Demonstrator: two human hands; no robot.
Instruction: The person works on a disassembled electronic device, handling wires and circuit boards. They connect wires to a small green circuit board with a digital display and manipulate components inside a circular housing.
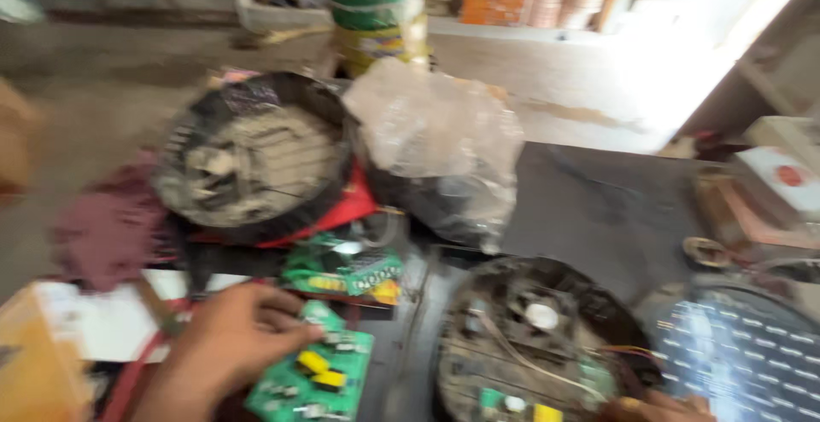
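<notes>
Pinching green circuit board (312, 375) | left hand (226, 345) fingers curled | right hand (658, 407) grip unclear, mostly cropped

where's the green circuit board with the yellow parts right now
In the head view it lies low and left of centre: the green circuit board sits under the left hand's fingertips, left of the open round appliance base.

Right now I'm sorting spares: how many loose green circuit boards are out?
2: one green circuit board under the left hand, another green board just behind it. More may be hidden.
</notes>
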